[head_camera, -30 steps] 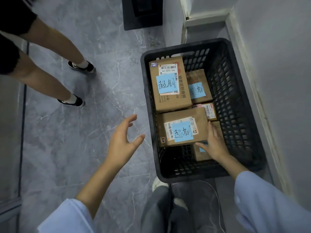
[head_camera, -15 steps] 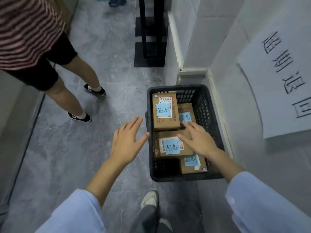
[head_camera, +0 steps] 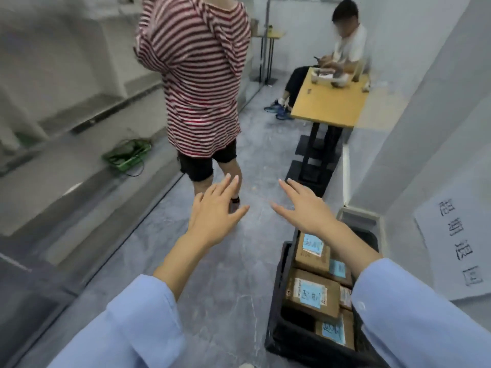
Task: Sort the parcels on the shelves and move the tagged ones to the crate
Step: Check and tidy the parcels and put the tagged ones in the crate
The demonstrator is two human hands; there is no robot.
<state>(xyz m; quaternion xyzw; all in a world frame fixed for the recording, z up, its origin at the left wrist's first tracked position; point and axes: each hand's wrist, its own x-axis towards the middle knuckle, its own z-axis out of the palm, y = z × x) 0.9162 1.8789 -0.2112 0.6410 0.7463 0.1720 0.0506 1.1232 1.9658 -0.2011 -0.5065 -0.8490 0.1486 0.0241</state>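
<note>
At the near right, beside the white wall, a black plastic crate point(head_camera: 297, 346) is set on the grey marbled floor point(head_camera: 225, 288). Brown cardboard parcels point(head_camera: 300, 304) are packed inside it, and each one in view is marked with a pale blue tag bearing dark handwriting, too blurred to be read. The far parcel point(head_camera: 312, 251) is laid flat with its tag towards the far end. The middle parcel point(head_camera: 310, 292) is laid just nearer, a white shipping label showing under its tag. The near parcel point(head_camera: 336, 330) is sunk lower, by the crate's near wall. A fourth tagged parcel point(head_camera: 337, 269) is partly hidden by the right forearm.

Both hands are held in the air, palms down, and nothing is gripped by either. The left hand point(head_camera: 215, 213) is spread over the floor, fingers straight and apart. The right hand point(head_camera: 305, 208) is spread likewise, just beyond the crate's far rim, while its light blue sleeve point(head_camera: 411, 314) is laid across the crate's right side.

Farther off, a person in a red-and-white striped top point(head_camera: 196, 75) is seen standing, and a seated person point(head_camera: 345, 49) is seen behind a yellow table point(head_camera: 329, 102). A paper sign point(head_camera: 457, 248) is fixed to the right wall. Blurred shelves point(head_camera: 79, 115) are ranged along the left.
</note>
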